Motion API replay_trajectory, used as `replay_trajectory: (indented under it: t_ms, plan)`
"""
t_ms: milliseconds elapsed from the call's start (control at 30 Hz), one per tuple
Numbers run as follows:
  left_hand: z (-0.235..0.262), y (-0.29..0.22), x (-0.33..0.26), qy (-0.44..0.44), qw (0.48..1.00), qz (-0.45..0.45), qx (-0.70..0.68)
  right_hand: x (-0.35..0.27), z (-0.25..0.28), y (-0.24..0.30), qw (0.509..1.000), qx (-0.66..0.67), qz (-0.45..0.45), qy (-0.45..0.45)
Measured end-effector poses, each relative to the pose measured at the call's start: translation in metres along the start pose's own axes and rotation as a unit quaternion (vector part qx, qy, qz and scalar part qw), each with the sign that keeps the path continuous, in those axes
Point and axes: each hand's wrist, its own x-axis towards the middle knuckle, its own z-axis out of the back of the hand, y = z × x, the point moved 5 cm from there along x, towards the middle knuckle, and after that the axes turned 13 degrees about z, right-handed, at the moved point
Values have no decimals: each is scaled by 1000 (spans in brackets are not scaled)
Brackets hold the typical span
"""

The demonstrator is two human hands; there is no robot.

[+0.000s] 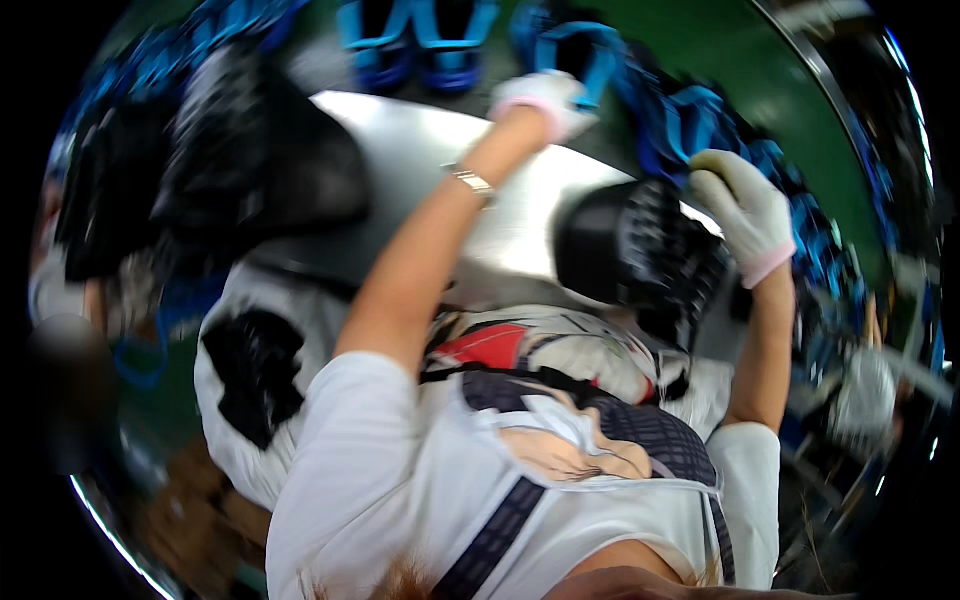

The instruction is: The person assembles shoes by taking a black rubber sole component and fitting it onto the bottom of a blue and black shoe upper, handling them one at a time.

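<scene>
Both my hands wear white knit gloves with pink cuffs. My left hand (548,103) reaches over a shiny metal sheet (420,140), its blurred fingers closed at the edge of a bright blue-and-black shoe-like piece (578,60). Further right, my right hand (740,210) has its fingers curled beside a row of similar blue pieces (700,120); whatever they hold, if anything, is hidden. Between my forearms, on the sheet's right part, lies a stack of black ribbed pieces (640,240).
A larger black ribbed stack (260,160) stands on the left. Paired blue pieces (420,45) line a green surface (770,75) at the far side. Beside my left upper arm is a white bag (235,410) with black plastic on it. Brown boxes (195,510) sit lower left.
</scene>
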Motion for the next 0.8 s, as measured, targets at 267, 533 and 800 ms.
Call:
replay_trajectory:
  t_ms: [267,533,800]
  plan:
    - [28,41,16,-224,974,-28,-38,-87,3,20,995,-25,-45,-81]
    - [49,50,-47,-342,938,-32,-52,-115,-22,48,996,-74,47,-24]
    - [58,25,-70,-334,923,-140,-128,-103,-32,51,986,-137,98,-14]
